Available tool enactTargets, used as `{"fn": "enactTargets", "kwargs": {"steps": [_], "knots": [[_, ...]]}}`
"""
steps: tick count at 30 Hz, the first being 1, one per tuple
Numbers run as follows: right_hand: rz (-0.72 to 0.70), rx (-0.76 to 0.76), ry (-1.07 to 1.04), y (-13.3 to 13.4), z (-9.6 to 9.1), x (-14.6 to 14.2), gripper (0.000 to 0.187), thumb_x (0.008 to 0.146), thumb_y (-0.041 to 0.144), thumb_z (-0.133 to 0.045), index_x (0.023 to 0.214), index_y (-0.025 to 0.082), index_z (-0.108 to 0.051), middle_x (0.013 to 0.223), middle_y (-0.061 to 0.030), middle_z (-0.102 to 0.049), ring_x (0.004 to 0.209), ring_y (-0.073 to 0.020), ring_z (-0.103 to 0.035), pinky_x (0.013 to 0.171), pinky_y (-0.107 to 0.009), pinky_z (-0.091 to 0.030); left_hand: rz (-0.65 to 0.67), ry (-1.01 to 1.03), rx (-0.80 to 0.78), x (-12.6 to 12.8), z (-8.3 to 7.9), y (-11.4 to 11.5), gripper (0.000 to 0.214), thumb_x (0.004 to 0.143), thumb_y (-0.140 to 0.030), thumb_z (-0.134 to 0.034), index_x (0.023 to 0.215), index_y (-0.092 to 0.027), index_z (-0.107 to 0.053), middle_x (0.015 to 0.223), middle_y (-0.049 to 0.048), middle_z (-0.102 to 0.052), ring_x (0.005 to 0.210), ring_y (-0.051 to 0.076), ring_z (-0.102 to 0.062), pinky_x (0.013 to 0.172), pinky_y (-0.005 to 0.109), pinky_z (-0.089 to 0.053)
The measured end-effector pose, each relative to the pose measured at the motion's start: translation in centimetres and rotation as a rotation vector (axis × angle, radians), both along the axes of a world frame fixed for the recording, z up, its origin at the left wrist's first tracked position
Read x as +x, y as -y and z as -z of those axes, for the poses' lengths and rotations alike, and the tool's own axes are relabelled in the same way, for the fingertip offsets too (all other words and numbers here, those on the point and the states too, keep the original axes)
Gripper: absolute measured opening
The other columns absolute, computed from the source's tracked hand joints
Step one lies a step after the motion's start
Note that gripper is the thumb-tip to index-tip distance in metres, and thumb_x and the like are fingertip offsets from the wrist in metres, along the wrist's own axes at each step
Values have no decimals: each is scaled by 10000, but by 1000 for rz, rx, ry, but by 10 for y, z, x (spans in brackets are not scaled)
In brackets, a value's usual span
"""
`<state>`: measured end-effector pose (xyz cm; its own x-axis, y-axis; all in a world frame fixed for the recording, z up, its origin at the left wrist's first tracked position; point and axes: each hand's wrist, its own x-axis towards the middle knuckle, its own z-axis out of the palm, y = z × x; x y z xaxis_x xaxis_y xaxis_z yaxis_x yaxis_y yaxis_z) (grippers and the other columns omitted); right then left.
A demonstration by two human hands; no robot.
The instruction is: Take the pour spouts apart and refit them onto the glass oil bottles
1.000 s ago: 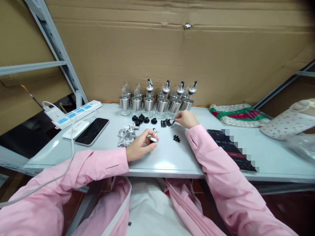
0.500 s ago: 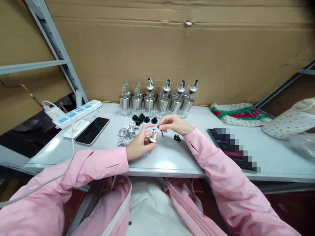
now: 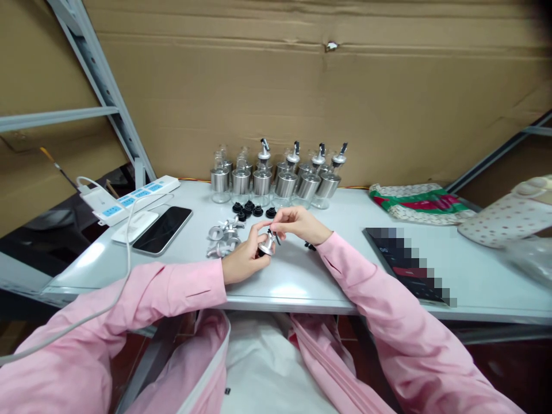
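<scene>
My left hand (image 3: 244, 259) grips a small silver pourer cap (image 3: 266, 246) just above the white table (image 3: 302, 282). My right hand (image 3: 297, 223) pinches a small black stopper piece (image 3: 273, 236) against the top of that cap. Loose silver caps (image 3: 222, 237) lie just left of my hands. Black rings (image 3: 252, 209) and a few small black pieces (image 3: 309, 246) lie behind and to the right. Several steel-banded glass bottles (image 3: 280, 181) stand in a row at the back, some with pourers fitted.
A black phone (image 3: 163, 229) lies on a white pad next to a white power strip (image 3: 129, 198) with a cable at the left. A dark tablet (image 3: 407, 264), a patterned cloth (image 3: 409, 200) and a dotted bag (image 3: 504, 215) are at the right. Cardboard covers the wall behind.
My right hand came back from the black pieces near the bottles with one piece and brought it to the cap held in my left hand, which lifted slightly.
</scene>
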<state>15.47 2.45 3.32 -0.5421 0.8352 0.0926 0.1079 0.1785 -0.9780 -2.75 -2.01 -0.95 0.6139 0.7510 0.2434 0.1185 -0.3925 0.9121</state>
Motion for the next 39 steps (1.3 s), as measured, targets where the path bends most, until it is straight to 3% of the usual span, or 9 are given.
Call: {"fn": "enactTargets", "kwargs": {"steps": [10, 22, 30, 39], "knots": [[-16, -59, 19, 1, -3, 0, 373, 591, 440, -768, 635, 113, -595, 459, 34, -590, 420, -65, -529, 462, -199, -420, 0, -62, 42, 0, 1, -1, 622, 768, -105, -453, 1300, -205, -146, 927, 14, -512, 649, 91, -448, 622, 220, -363], [-42, -174, 49, -4, 0, 5, 403, 525, 409, -803, 715, 102, -626, 511, 29, -629, 431, -78, -574, 477, -210, -460, -32, -85, 34, 1, -3, 4, 517, 770, -127, -454, 1235, -162, -229, 902, 18, -519, 731, 126, -468, 699, 264, -374], [-19, -195, 5, -6, 6, 1, 451, 480, 430, -817, 663, 120, -545, 503, 23, -630, 406, -88, -576, 426, -198, -449, -35, -72, 21, 2, -8, 6, 321, 775, -122, -421, 1084, -167, -347, 875, 13, -519, 661, 107, -418, 593, 230, -336], [-88, -193, -88, -11, 10, 6, 401, 493, 330, -838, 721, 101, -600, 554, 16, -650, 449, -84, -594, 470, -204, -464, -57, 21, -99, 5, -1, 6, 332, 806, -165, -426, 1107, -209, -293, 901, -4, -495, 489, 41, -329, 448, 196, -279]]}}
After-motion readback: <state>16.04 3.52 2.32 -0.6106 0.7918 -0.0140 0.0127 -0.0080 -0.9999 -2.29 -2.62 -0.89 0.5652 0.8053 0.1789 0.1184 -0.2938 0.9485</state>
